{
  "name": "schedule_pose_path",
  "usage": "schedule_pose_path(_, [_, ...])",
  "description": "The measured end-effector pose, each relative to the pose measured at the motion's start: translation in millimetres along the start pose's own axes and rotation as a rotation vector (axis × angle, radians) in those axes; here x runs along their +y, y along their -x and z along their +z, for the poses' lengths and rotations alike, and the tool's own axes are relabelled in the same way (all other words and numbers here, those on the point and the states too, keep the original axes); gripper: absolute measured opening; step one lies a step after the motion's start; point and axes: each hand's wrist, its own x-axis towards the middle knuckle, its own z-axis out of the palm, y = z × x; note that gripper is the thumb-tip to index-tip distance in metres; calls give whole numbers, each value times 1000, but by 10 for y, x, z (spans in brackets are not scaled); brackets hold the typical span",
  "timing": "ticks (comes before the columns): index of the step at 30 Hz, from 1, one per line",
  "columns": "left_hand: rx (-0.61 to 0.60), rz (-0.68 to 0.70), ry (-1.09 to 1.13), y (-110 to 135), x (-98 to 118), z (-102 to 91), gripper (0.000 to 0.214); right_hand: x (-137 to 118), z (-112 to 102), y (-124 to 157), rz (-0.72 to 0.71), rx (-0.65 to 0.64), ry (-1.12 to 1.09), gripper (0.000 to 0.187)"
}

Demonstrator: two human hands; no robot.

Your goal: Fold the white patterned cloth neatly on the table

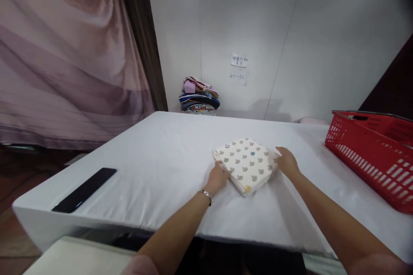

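A folded cream cloth [247, 163] with a grey animal print lies on the white table [161, 154], a little right of centre. My left hand [218, 179], with a thin bracelet at the wrist, grips the cloth's near left edge, fingers curled on it. My right hand [286, 163] holds the cloth's right edge, fingers closed against the fabric. Both forearms reach in from the bottom of the view.
A red plastic basket [371, 159] stands at the table's right end. A black phone [84, 189] lies near the front left corner. A pile of folded clothes [199, 96] sits against the back wall, and a pink curtain [64, 51] hangs at the left.
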Motion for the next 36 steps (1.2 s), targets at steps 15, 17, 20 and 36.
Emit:
schedule_pose_path(15, [304, 299, -57, -377, 29, -384, 35, -364, 665, 1163, -706, -208, 305, 46])
schedule_pose_path(17, [250, 317, -114, -485, 23, -373, 37, -355, 666, 1165, -725, -172, 311, 44])
schedule_pose_path(20, [163, 273, -139, -616, -26, -355, 31, -356, 661, 1174, -766, -126, 295, 40])
schedule_pose_path(36, [223, 30, -39, -884, -170, -300, 21, -397, 665, 1192, -828, -52, 159, 33])
